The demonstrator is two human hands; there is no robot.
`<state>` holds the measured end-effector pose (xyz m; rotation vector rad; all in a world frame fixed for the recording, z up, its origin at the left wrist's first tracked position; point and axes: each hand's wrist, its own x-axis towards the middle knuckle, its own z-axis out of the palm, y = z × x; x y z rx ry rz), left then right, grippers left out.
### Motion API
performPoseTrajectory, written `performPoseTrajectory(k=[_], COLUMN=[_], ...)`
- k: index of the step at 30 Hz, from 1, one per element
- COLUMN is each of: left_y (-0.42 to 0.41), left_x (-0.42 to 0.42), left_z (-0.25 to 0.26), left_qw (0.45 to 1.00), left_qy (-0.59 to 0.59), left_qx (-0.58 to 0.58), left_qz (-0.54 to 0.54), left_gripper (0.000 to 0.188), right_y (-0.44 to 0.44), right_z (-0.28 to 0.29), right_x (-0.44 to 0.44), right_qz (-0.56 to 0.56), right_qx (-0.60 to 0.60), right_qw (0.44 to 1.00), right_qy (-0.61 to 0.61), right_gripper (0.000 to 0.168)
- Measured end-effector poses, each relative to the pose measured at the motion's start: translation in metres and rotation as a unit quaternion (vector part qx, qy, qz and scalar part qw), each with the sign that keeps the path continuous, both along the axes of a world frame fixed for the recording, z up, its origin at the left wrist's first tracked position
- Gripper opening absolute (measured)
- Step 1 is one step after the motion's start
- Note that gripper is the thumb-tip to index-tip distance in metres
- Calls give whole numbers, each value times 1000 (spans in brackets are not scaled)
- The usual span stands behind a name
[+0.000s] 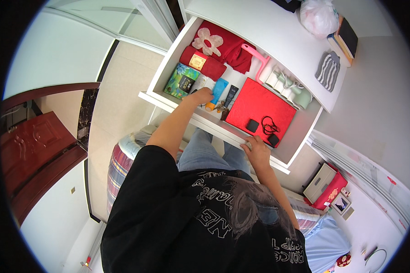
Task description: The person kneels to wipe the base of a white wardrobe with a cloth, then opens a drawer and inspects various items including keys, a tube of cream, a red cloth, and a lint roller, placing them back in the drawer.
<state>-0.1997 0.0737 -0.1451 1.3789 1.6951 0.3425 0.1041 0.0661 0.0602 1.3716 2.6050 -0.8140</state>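
Observation:
An extended white drawer (205, 119) lies before me. My left hand (204, 96) is inside it, at the near left, beside a blue tube with an orange cap (218, 89); its fingertips are partly hidden. Close by are a green tissue pack (181, 81), a clear plastic packet (201, 83), a dark tube (231, 95) and small brown trinkets (221, 107). My right hand (258, 152) grips the top edge of the drawer front. Just beyond it, a red flat box (256, 102) carries two small black boxes (252, 125) (273, 139) and a black cord (269, 126).
Farther back in the drawer lie a rolled red towel (208, 66), red cloth (232, 47), a pink handle-shaped item (258, 58) and a pale green corded appliance (290, 85). The white cabinet top (253, 27) bears a plastic bag (318, 17), books (345, 37) and striped fabric (328, 71).

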Motion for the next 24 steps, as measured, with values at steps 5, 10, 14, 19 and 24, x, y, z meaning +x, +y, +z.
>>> performPoseTrajectory(k=[5, 10, 14, 19, 24], left_y=[4, 40, 71, 92, 82], left_x=[22, 3, -5, -6, -1], left_z=[23, 60, 58, 61, 70], left_qw=[960, 960, 938, 952, 942], left_qy=[260, 76, 179, 283, 334], left_qx=[65, 132, 211, 74, -27], left_qz=[84, 236, 209, 92, 1], left_gripper=[19, 19, 35, 43, 52], right_y=[1, 1, 1, 2, 3], right_z=[-1, -3, -3, -3, -1], right_x=[0, 1, 3, 3, 2], right_qz=[-4, 10, 11, 18, 9], right_qx=[-7, 14, 13, 10, -13], right_qw=[1000, 1000, 1000, 1000, 1000], right_qy=[-9, 25, 23, 19, 10], right_gripper=[25, 25, 24, 24, 25])
